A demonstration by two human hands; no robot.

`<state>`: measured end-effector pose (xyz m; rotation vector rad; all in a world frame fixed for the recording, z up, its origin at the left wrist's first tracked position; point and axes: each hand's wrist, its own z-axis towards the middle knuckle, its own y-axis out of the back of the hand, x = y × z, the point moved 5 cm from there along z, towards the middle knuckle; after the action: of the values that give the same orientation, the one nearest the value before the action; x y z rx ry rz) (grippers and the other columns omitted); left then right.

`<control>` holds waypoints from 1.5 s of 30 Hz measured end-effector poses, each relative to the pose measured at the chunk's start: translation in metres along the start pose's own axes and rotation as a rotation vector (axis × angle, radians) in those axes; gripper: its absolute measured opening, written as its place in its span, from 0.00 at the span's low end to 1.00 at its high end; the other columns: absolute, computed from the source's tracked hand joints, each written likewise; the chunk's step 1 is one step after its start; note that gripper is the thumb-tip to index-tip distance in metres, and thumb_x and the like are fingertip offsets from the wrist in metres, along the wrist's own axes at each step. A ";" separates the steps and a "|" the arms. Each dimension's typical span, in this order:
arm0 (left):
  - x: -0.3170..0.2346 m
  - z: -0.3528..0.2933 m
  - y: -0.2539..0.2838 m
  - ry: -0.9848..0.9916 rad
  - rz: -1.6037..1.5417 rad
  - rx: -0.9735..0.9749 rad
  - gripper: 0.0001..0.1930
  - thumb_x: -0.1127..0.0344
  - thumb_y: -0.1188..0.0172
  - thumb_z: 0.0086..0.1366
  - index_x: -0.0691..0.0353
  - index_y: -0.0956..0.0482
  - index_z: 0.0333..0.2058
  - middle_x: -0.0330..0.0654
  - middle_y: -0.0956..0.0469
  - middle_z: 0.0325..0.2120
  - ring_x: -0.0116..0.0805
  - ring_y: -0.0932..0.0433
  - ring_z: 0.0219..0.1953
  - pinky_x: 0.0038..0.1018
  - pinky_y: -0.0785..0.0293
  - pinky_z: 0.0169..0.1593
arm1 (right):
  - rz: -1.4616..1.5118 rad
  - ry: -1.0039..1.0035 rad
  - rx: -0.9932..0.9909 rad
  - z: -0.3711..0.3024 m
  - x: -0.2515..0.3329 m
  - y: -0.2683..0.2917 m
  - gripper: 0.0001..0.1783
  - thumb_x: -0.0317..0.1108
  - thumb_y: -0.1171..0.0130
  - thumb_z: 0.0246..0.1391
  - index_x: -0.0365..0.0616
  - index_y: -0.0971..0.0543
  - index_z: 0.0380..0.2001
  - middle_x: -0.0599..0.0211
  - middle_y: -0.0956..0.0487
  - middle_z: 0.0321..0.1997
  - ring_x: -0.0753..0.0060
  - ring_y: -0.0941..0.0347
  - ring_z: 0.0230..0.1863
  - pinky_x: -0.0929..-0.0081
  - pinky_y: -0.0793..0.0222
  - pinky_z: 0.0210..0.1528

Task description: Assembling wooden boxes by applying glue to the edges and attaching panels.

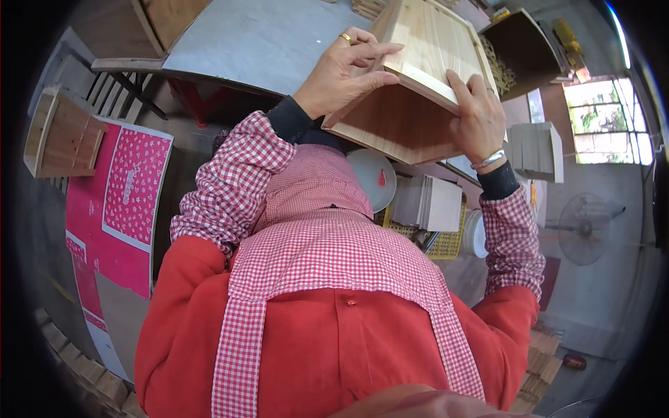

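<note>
A pale wooden box [435, 52] is tilted in front of me, its open side turned toward my body and its hollow inside showing. My left hand [345, 73] is at the box's near left corner, thumb and forefinger closing on the edge there; a gold ring is on one finger. At the right, my right hand [479, 118] grips the box's rim, fingers on the upper panel and the thumb side by the opening. Part of the left hand's hold is hidden by its own fingers.
A grey-topped table [244, 45] stands ahead, with wooden boxes [132, 28] at its far left. Pink printed sheets [132, 188] lie at my left beside another wooden box [66, 136]. Panels [442, 202] stand over a yellow basket [449, 240]; a fan [585, 226] is at right.
</note>
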<state>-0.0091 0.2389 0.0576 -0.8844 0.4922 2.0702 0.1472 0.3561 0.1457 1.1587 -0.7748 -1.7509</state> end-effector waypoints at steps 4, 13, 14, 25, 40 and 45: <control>0.006 -0.001 0.006 0.059 -0.019 0.032 0.20 0.73 0.39 0.60 0.62 0.25 0.52 0.38 0.33 0.45 0.27 0.31 0.46 0.23 0.30 0.50 | 0.060 0.015 -0.084 -0.002 0.000 -0.008 0.28 0.18 0.45 0.31 0.48 0.26 0.43 0.63 0.32 0.29 0.57 0.31 0.32 0.64 0.34 0.33; -0.005 0.002 0.004 0.089 0.004 0.047 0.19 0.77 0.41 0.61 0.64 0.25 0.51 0.39 0.35 0.46 0.26 0.30 0.46 0.22 0.29 0.49 | 0.075 -0.061 -0.241 -0.010 -0.002 -0.014 0.10 0.28 0.42 0.37 0.45 0.24 0.29 0.63 0.28 0.29 0.62 0.27 0.35 0.69 0.31 0.37; -0.006 0.001 0.005 0.097 0.022 0.033 0.18 0.77 0.41 0.61 0.63 0.25 0.51 0.39 0.35 0.46 0.26 0.30 0.46 0.22 0.30 0.49 | 0.081 -0.074 -0.252 -0.013 -0.003 -0.012 0.10 0.28 0.42 0.37 0.45 0.24 0.29 0.63 0.28 0.29 0.62 0.27 0.35 0.69 0.31 0.37; -0.021 0.005 0.011 0.099 0.295 0.139 0.19 0.74 0.44 0.62 0.63 0.27 0.53 0.46 0.37 0.56 0.35 0.35 0.57 0.29 0.38 0.59 | 0.973 -0.449 -0.535 -0.118 -0.064 -0.040 0.27 0.33 0.35 0.48 0.38 0.27 0.53 0.51 0.27 0.55 0.58 0.29 0.56 0.71 0.34 0.53; -0.026 -0.002 0.010 0.203 0.305 0.091 0.25 0.62 0.51 0.67 0.67 0.38 0.60 0.55 0.41 0.62 0.42 0.36 0.60 0.35 0.44 0.63 | 0.966 -0.360 -0.585 -0.101 -0.114 -0.072 0.21 0.32 0.37 0.49 0.36 0.23 0.47 0.53 0.23 0.51 0.58 0.26 0.51 0.71 0.32 0.51; -0.021 -0.012 0.024 0.274 0.143 -0.084 0.32 0.52 0.55 0.69 0.70 0.45 0.62 0.55 0.41 0.62 0.38 0.30 0.52 0.34 0.38 0.59 | 0.397 -0.886 -0.370 -0.083 -0.245 -0.207 0.16 0.35 0.39 0.48 0.44 0.21 0.42 0.54 0.22 0.43 0.55 0.26 0.45 0.67 0.31 0.47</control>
<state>-0.0143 0.2066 0.0658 -1.2241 0.6329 2.1206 0.2018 0.6632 0.0336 -0.0738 -1.0299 -1.9184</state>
